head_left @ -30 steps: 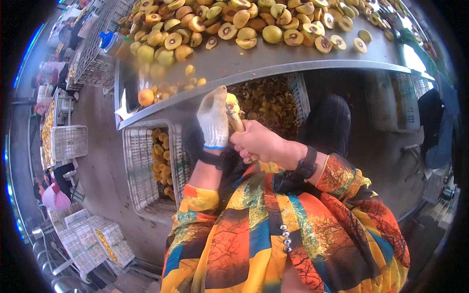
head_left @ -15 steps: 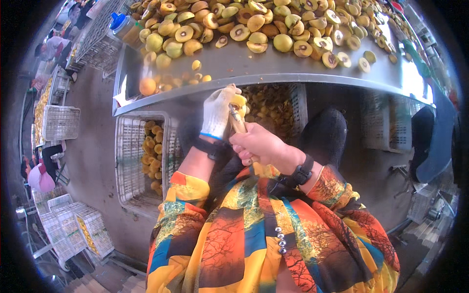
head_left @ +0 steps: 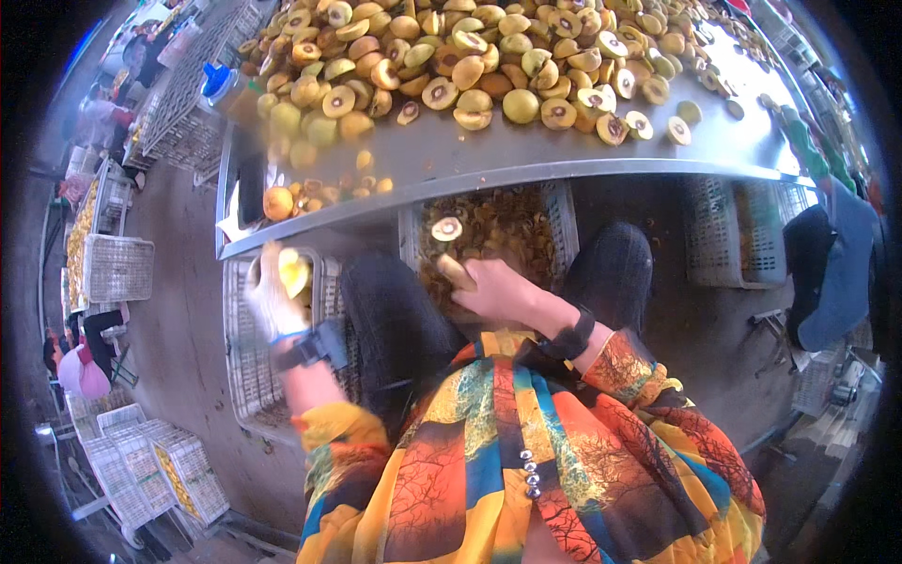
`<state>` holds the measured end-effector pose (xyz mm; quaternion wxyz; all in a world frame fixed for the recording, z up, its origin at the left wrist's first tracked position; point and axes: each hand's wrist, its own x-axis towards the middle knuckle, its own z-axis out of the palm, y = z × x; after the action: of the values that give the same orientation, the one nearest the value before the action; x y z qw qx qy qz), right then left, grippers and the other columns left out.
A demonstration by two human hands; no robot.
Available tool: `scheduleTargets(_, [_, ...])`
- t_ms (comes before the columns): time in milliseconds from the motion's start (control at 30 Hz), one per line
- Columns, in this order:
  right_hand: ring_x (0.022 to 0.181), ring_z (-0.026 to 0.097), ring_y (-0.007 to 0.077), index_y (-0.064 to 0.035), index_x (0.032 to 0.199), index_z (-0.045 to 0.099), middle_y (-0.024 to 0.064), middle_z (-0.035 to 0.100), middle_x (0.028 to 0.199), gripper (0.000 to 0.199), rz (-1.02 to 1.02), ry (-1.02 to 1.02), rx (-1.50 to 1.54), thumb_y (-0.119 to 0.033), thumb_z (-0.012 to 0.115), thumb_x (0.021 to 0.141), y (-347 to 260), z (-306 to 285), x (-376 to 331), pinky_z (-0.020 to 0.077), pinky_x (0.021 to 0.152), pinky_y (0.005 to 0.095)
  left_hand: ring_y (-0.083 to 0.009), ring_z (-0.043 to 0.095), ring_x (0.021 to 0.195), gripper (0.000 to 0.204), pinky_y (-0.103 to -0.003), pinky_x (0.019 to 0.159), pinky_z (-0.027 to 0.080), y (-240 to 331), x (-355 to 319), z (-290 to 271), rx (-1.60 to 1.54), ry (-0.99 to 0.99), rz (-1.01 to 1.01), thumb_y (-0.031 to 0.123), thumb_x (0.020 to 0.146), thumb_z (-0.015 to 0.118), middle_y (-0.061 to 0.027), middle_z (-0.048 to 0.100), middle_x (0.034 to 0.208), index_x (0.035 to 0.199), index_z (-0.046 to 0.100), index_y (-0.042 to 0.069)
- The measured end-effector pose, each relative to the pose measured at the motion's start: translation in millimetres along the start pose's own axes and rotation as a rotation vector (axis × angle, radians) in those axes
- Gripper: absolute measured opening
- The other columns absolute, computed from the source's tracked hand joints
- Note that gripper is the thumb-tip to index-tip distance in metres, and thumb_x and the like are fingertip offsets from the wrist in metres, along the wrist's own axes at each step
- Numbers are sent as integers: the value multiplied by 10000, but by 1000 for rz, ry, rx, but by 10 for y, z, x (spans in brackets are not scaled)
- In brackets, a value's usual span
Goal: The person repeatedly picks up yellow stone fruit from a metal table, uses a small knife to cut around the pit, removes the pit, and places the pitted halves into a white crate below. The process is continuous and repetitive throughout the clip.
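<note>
Dressed in a loose, smooth-looking top (head_left: 437,442) patched in orange, red, yellow, teal and near-black, printed in places with bare, branching trees. Trimmed at the front with a short row of round, silvery beads (head_left: 532,473). Cut with matching sleeves (head_left: 628,369) ending on the forearms. Covered on the left hand (head_left: 270,301) by a blurred, off-white glove (head_left: 274,315), blue-edged at the cuff; bare on the right hand (head_left: 495,288). Strapped at both wrists with dark bands (head_left: 570,340). Clad below in dark, finely ribbed trousers (head_left: 383,315).
</note>
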<state>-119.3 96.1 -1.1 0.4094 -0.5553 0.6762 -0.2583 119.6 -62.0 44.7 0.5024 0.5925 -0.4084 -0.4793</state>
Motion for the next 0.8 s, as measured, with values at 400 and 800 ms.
scheduleTargets(400, [455,563,311,-37,1126,444,172,543,577,358,-242,317,-278,-168,497,797,560,-137,-133,433,368,399,-282,612,847,257,-380,715,483,270,-138,2428,1278,-767,895,378,756,604,-109,645,875,917,631,180])
scheduleTargets(800, [781,599,399,34,916,543,240,605,798,390,170,451,145,-325,612,780,424,-642,-392,470,617,426,-303,586,954,428,-386,842,463,39,-55,2777,1047,-991,593,274,663,664,-161,617,1022,1068,608,149])
